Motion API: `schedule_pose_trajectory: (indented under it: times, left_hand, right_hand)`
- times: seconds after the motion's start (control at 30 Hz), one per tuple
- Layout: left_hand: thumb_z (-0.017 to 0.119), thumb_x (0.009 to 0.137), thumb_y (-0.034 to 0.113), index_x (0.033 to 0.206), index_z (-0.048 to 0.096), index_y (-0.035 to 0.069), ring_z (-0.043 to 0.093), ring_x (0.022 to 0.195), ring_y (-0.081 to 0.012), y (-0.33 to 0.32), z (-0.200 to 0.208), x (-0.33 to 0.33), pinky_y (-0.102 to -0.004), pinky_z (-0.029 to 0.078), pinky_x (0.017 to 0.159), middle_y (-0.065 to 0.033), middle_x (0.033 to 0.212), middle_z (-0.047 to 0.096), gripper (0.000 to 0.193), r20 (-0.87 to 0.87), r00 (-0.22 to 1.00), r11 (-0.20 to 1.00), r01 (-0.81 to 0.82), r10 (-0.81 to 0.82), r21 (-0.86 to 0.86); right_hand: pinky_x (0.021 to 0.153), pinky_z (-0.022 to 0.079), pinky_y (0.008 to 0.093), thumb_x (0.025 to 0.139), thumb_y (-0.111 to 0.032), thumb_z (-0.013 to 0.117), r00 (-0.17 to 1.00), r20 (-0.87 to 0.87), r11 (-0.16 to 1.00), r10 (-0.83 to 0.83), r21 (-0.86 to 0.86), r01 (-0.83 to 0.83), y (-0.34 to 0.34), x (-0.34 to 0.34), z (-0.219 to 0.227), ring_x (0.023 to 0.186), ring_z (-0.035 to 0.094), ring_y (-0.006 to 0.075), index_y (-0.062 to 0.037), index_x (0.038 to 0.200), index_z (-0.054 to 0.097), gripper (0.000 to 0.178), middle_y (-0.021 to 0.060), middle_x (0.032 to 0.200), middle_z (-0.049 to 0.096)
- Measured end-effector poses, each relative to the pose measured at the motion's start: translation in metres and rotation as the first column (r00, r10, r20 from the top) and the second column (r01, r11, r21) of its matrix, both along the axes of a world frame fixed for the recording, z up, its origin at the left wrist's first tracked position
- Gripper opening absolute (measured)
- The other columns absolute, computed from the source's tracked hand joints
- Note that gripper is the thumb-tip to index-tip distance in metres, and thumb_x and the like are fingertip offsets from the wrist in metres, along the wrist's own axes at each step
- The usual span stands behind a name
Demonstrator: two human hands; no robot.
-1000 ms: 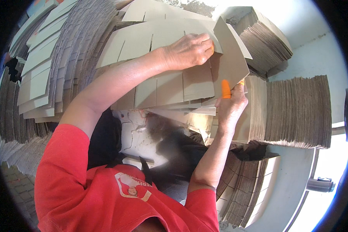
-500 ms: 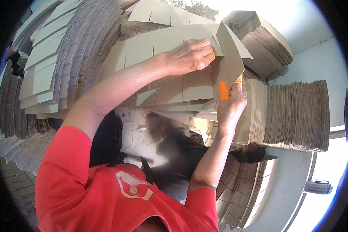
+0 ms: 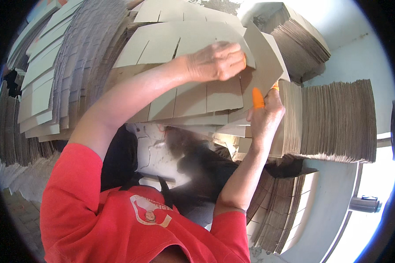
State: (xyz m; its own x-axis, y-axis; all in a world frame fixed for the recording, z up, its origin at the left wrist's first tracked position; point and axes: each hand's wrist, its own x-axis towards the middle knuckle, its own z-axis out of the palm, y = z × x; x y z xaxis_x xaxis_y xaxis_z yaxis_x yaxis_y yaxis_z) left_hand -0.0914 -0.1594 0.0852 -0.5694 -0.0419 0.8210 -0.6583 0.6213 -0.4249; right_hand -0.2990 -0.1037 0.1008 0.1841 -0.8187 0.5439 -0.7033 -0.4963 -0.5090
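Observation:
A stack of slotted cardboard sheets (image 3: 188, 39) lies before me. My left hand (image 3: 219, 62) is closed at its upper right part, fingers curled at the edge of a cardboard sheet; the fingertips are mostly hidden, and a bit of orange finger cover shows. Farther right, a cardboard piece (image 3: 264, 55) stands tilted up and slightly bowed. My right hand (image 3: 267, 115) grips its lower corner between thumb and forefinger, both in orange finger covers (image 3: 258, 98). Slots cut into the sheets run beneath my left forearm.
Tall stacks of slotted cardboard (image 3: 85, 57) lean at the left. At the right stand a dense cardboard stack (image 3: 338, 120) and another behind it (image 3: 300, 37). More slotted cardboard (image 3: 278, 210) sits below my right forearm. A dark cylindrical object (image 3: 365, 204) is by the bright opening.
My right hand has shifted slightly right with the corner of the cardboard piece, which leans a little more to the right. My left hand stays nearly in place, still closed.

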Motion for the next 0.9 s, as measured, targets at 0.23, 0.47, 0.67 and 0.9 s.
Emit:
schedule_pose_trajectory:
  times: [0.23, 0.47, 0.67, 0.9]
  left_hand:
    - [0.067, 0.073, 0.004, 0.083, 0.061, 0.001, 0.056, 0.071, -0.0184, 0.049, -0.012, -0.036, -0.0286, 0.051, 0.060, -0.0069, 0.076, 0.058, 0.013, -0.148, 0.984, 0.930, 0.143, -0.098, 0.339]
    - [0.076, 0.080, 0.032, 0.102, 0.070, 0.004, 0.069, 0.087, -0.0264, 0.015, 0.023, 0.022, -0.0378, 0.055, 0.077, -0.0134, 0.093, 0.071, 0.036, -0.277, 0.932, 0.767, -0.002, 0.235, 0.642]
    - [0.071, 0.083, 0.031, 0.092, 0.069, 0.004, 0.068, 0.078, -0.0311, 0.011, 0.031, 0.079, -0.0431, 0.051, 0.071, -0.0144, 0.083, 0.069, 0.029, 0.042, 0.879, 0.444, -0.280, 0.474, 0.851]
    - [0.068, 0.083, 0.043, 0.105, 0.067, 0.003, 0.060, 0.100, -0.0355, 0.034, -0.015, 0.085, -0.0436, 0.047, 0.087, -0.0182, 0.099, 0.066, 0.046, 0.132, 0.891, 0.277, -0.272, 0.434, 0.921]
  right_hand:
    - [0.055, 0.049, 0.0436, 0.078, 0.011, 0.053, 0.988, -0.122, 0.993, -0.099, -0.075, 0.090, -0.014, 0.006, -0.021, 0.060, 0.064, 0.0363, 0.0028, 0.140, 0.043, 0.063, 0.0238, 0.066, 0.060]
    - [0.065, 0.050, 0.0511, 0.078, 0.008, 0.052, 0.913, -0.368, 0.984, 0.178, 0.038, -0.177, -0.095, 0.033, 0.022, 0.076, 0.065, 0.0442, 0.0088, 0.099, 0.059, 0.023, 0.0301, 0.077, 0.062]
    - [0.048, 0.050, 0.0385, 0.084, 0.005, 0.052, 0.893, -0.339, 0.717, 0.295, 0.696, 0.028, -0.154, 0.066, 0.030, 0.053, 0.060, 0.0254, 0.0066, 0.119, 0.054, 0.036, 0.0214, 0.090, 0.067]
    - [0.064, 0.053, 0.0362, 0.089, -0.005, 0.060, 0.970, -0.183, 0.978, 0.161, 0.159, -0.132, -0.139, 0.005, -0.041, 0.072, 0.066, 0.0284, -0.0073, 0.139, 0.051, 0.050, 0.0182, 0.101, 0.069]
